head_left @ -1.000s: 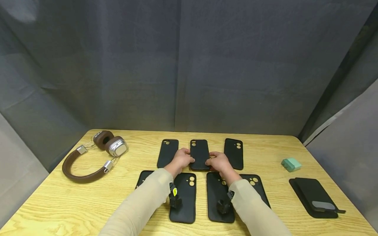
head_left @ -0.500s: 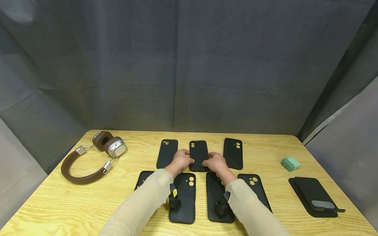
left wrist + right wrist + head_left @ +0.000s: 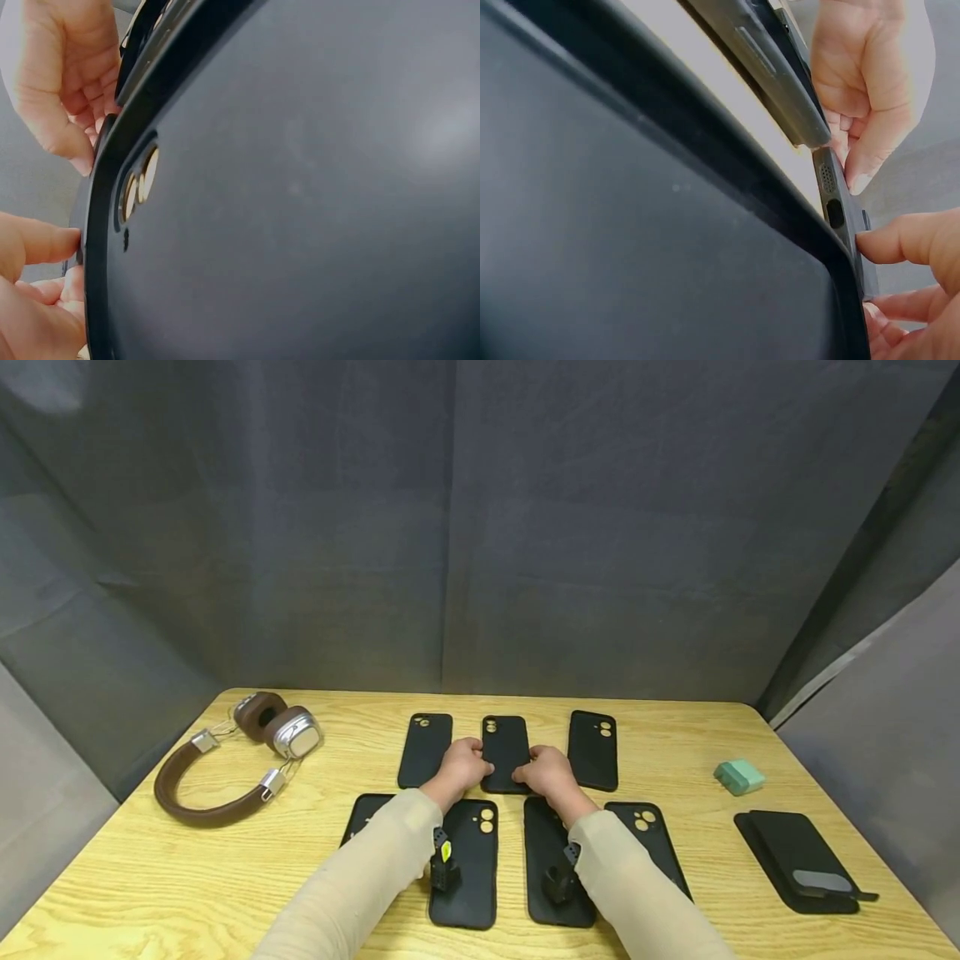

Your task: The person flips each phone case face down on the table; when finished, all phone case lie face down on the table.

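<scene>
Black phone case (image 3: 506,750) sits lower middle of frame, between left hand (image 3: 461,767) and right hand (image 3: 549,773). Both pinch it, one at its lower-left edge, one lower-right.

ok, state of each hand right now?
Left hand: holding the middle back-row phone case at its left edge.
Right hand: holding it at its right edge.

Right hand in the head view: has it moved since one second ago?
Yes: the right hand shifted slightly left, away from the rear right phone case.
</scene>
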Demonstrator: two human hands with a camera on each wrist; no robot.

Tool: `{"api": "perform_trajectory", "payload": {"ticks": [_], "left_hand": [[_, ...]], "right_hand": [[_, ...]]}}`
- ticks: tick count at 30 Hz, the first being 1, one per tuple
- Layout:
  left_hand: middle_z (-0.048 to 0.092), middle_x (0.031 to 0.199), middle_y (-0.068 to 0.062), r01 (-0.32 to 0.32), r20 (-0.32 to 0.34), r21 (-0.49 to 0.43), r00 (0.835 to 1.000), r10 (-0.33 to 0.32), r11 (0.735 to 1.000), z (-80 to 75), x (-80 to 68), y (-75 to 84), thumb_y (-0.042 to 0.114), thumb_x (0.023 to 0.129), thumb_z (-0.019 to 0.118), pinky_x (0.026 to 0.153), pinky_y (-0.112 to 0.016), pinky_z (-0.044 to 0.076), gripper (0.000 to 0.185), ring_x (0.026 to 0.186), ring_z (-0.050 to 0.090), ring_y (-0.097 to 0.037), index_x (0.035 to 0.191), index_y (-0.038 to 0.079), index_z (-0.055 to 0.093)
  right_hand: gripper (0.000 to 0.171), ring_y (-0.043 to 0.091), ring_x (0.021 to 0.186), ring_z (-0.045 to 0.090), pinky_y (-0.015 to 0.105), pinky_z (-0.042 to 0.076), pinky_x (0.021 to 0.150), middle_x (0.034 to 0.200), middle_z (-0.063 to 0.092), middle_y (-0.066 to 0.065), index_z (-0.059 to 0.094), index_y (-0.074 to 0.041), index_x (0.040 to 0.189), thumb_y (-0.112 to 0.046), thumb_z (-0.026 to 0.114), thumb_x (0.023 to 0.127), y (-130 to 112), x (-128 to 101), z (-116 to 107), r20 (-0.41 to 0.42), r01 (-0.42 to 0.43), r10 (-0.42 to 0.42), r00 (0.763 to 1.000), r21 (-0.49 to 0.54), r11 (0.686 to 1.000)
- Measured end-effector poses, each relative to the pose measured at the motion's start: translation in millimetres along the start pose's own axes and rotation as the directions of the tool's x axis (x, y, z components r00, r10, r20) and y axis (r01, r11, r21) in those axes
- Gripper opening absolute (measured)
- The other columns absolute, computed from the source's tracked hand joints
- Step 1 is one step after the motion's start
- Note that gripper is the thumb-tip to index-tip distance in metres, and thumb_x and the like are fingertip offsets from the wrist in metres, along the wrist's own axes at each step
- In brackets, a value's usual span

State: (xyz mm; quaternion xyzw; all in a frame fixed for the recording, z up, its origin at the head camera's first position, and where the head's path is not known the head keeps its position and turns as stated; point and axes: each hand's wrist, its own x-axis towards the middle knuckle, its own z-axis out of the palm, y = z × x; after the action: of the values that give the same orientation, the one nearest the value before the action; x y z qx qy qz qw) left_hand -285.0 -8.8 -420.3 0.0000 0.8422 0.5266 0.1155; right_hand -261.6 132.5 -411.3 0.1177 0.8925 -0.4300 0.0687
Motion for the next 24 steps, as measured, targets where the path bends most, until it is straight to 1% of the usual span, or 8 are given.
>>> {"api": "perform_trajectory", "payload": {"ticks": [7, 9, 12, 14, 16, 19, 21, 24], "left_hand": [[0.054, 0.126, -0.021, -0.029, -0.013, 0.043, 0.999, 0.03, 0.999, 0.9, 0.1, 1.1, 0.001, 0.085, 0.062, 0.096, -0.041, 0.042, 0.049, 0.119, 0.049, -0.032, 0.132, -0.003, 0.047], [0.056, 0.123, -0.02, -0.047, -0.025, 0.069, 0.999, 0.048, 0.997, 1.1, -0.2, 1.4, 0.002, 0.085, 0.063, 0.094, -0.041, 0.044, 0.048, 0.117, 0.051, -0.032, 0.13, -0.003, 0.048], [0.059, 0.111, -0.018, -0.078, -0.061, 0.079, 0.995, 0.083, 0.994, 1.6, -0.3, 1.3, 0.002, 0.085, 0.061, 0.088, -0.039, 0.046, 0.044, 0.106, 0.055, -0.03, 0.128, -0.003, 0.051], [0.059, 0.105, -0.016, -0.094, -0.105, 0.063, 0.989, 0.101, 0.994, 2.3, 0.0, 0.4, 0.002, 0.084, 0.06, 0.084, -0.038, 0.047, 0.041, 0.1, 0.056, -0.028, 0.124, -0.003, 0.054], [0.059, 0.102, -0.015, -0.102, -0.146, 0.028, 0.984, 0.105, 0.994, 2.6, 0.4, -0.3, 0.002, 0.084, 0.059, 0.082, -0.038, 0.046, 0.038, 0.095, 0.055, -0.027, 0.121, -0.003, 0.056], [0.059, 0.101, -0.013, -0.104, -0.2, -0.016, 0.975, 0.099, 0.994, 2.9, 1.7, -1.0, 0.002, 0.083, 0.06, 0.081, -0.037, 0.047, 0.033, 0.094, 0.054, -0.025, 0.116, -0.002, 0.06], [0.058, 0.1, -0.013, -0.105, -0.217, -0.04, 0.972, 0.094, 0.994, 2.7, 2.5, -0.8, 0.002, 0.083, 0.059, 0.08, -0.037, 0.046, 0.032, 0.092, 0.054, -0.025, 0.115, -0.002, 0.06], [0.059, 0.101, -0.012, -0.112, -0.232, -0.068, 0.968, 0.094, 0.991, 2.8, 2.5, 0.7, 0.002, 0.084, 0.058, 0.079, -0.036, 0.047, 0.031, 0.092, 0.053, -0.025, 0.115, -0.001, 0.06]], "right_hand": [[0.058, 0.039, 0.121, 0.045, 0.047, 0.041, 0.096, 0.133, 0.046, 0.025, 0.044, 0.007, 0.132, -0.011, 0.066, 0.081, 0.3, 2.0, 0.6, -0.01, 0.012, -0.012, 1.0, -0.013, 1.0], [0.058, 0.039, 0.12, 0.045, 0.047, 0.041, 0.095, 0.133, 0.046, 0.024, 0.044, 0.006, 0.132, -0.011, 0.066, 0.082, 0.2, 1.3, 0.2, -0.01, 0.011, -0.011, 1.0, -0.014, 1.0], [0.057, 0.038, 0.117, 0.049, 0.047, 0.043, 0.093, 0.132, 0.047, 0.024, 0.044, 0.006, 0.132, -0.012, 0.065, 0.082, 0.0, -0.7, -1.5, 0.002, -0.005, 0.005, 1.0, -0.004, 1.0], [0.056, 0.037, 0.114, 0.051, 0.047, 0.044, 0.091, 0.132, 0.047, 0.024, 0.044, 0.005, 0.133, -0.014, 0.064, 0.084, -0.8, -2.3, -3.2, 0.019, -0.021, 0.021, 1.0, 0.012, 1.0], [0.056, 0.036, 0.112, 0.052, 0.047, 0.045, 0.09, 0.131, 0.047, 0.024, 0.043, 0.005, 0.133, -0.016, 0.063, 0.085, -1.6, -3.7, -5.1, 0.038, -0.037, 0.036, 0.999, 0.026, 0.999], [0.056, 0.034, 0.108, 0.054, 0.045, 0.046, 0.087, 0.13, 0.048, 0.023, 0.042, 0.004, 0.134, -0.017, 0.062, 0.086, -2.9, -5.6, -8.0, 0.058, -0.049, 0.046, 0.997, 0.046, 0.998], [0.056, 0.032, 0.102, 0.055, 0.043, 0.046, 0.085, 0.126, 0.05, 0.022, 0.042, 0.003, 0.134, -0.018, 0.062, 0.086, -3.2, -6.5, -9.7, 0.067, -0.051, 0.047, 0.997, 0.057, 0.997], [0.056, 0.03, 0.1, 0.054, 0.044, 0.045, 0.086, 0.126, 0.051, 0.021, 0.042, 0.002, 0.134, -0.019, 0.061, 0.086, -4.4, -8.2, -12.5, 0.066, -0.048, 0.044, 0.997, 0.058, 0.997]]}}
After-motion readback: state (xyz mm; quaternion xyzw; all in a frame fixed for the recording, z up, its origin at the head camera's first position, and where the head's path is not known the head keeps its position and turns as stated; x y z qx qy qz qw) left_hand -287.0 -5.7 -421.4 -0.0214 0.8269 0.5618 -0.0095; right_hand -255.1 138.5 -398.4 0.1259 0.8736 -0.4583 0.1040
